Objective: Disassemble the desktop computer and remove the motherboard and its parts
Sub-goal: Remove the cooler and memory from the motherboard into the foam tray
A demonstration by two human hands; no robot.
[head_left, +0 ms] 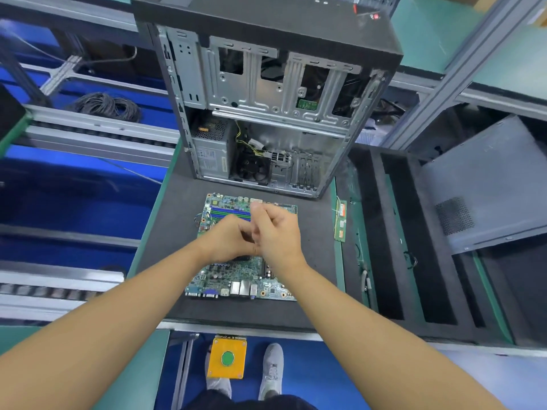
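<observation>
Well, both hands meet over the middle of the motherboard [236, 276]. The left hand [229, 241] and right hand [276, 232] have their fingers curled and touch each other. They cover the spot beneath, so I cannot tell whether they pinch anything between them. The motherboard lies flat on the dark mat of the worktop [171, 232]. Its port row [233, 289] is toward the person and its blue and green memory slots [228, 213] are at the far edge, just beyond the fingers. Hands and forearms hide the board's centre.

Right of the board and apart from it, a memory stick [340, 220] lies along the mat's edge. Directly behind the board stands the open computer case [266, 34], its open side facing the person. In its lower part sit a power supply [211, 155] at the left and a black fan [251, 170] beside it, with yellow and black cables [247, 143] looped above the fan. A small green board [307, 105] shows through an opening in the upper bay frame.

Further right, a black foam tray [376, 247] has long slots, and a grey side panel [488, 184] rests across its far end. To the left, a coil of black cable [108, 106] lies on a blue surface [148, 97] between aluminium rails. Below the worktop's near edge sits a yellow box [227, 358] with a green button, above the person's grey shoes [272, 371].
</observation>
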